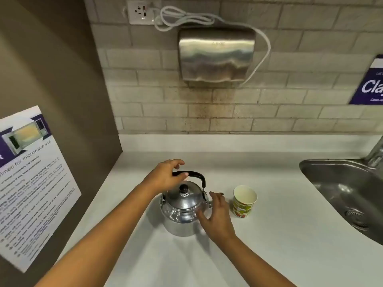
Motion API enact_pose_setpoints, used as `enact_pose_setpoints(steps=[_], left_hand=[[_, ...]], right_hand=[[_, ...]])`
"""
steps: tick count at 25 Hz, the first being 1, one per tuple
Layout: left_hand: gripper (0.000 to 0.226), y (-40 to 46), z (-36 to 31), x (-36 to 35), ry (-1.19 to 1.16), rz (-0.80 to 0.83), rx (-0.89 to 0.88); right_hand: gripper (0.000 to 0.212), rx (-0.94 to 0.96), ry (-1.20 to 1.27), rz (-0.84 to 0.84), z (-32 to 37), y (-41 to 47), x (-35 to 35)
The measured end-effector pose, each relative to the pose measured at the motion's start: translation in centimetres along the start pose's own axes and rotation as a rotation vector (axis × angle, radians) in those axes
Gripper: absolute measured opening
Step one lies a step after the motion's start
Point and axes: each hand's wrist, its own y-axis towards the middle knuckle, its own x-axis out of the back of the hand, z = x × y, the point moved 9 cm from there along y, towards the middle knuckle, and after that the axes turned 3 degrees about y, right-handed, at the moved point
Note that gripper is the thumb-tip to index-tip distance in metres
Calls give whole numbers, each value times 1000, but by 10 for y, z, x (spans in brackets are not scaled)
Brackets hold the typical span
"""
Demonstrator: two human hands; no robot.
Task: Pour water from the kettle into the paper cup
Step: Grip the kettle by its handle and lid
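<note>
A shiny metal kettle [179, 213] with a domed lid and black knob stands upright on the white counter [279, 235]. My left hand [163, 179] arches over the left end of its raised black handle [198, 175]; the thumb rests on the handle and the fingers are lifted above it, not closed. My right hand [217, 217] is spread flat against the kettle's right side and hides the spout. A patterned paper cup [244, 201] stands upright just right of that hand, and nothing shows inside it.
A steel sink [342, 189] with a tap [376, 155] is set into the counter at the right. A metal hand dryer [216, 56] hangs on the tiled wall behind. A microwave notice [31, 183] is on the brown side panel at the left.
</note>
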Motion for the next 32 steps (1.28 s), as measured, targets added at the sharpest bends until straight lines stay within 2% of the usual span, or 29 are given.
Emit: enact_pose_setpoints(steps=[10, 18, 28, 32], left_hand=[[28, 12, 10, -18, -33, -45, 32], [38, 16, 13, -16, -71, -80, 116], [40, 15, -24, 41, -151, -140, 78], [40, 14, -40, 58, -188, -144, 37]], right_hand=[[78, -22, 82, 57, -9, -6, -33], [78, -24, 110, 74, -4, -6, -32], [69, 127, 141, -44, 43, -5, 10], [57, 170, 111, -146, 65, 0, 42]])
